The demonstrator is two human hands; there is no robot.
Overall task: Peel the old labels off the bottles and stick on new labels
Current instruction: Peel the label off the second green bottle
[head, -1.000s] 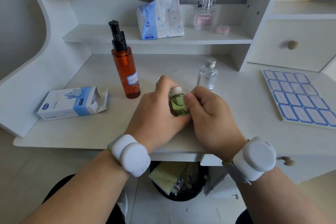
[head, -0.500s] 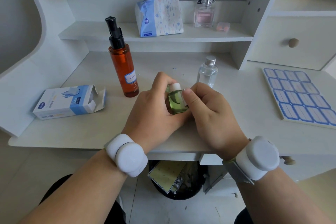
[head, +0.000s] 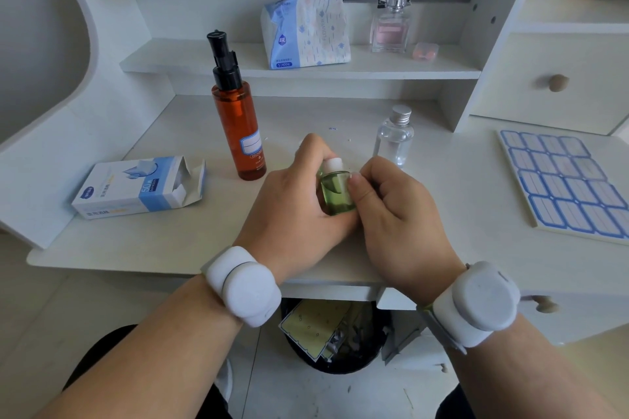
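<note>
A small green bottle (head: 335, 192) with a white cap is held just above the desk's front middle. My left hand (head: 292, 211) wraps around its left side and back. My right hand (head: 394, 214) pinches its right side, thumb pressed on the glass; no label shows on the facing side. A tall orange pump bottle (head: 238, 126) with a blue-bordered label stands to the left behind my hands. A small clear bottle (head: 394, 138) with a silver cap stands behind my right hand. A sheet of blue-bordered labels (head: 561, 180) lies at the right.
An open white and blue box (head: 136, 187) lies at the left of the desk (head: 170, 241). The shelf behind holds a tissue pack (head: 306, 31), a pink perfume bottle (head: 389, 24) and a small pink case (head: 425, 52). A black waste bin (head: 333, 337) sits under the desk.
Both hands have kept their hold on the green bottle and lifted it slightly. My right thumb has shifted along the bottle's right side.
</note>
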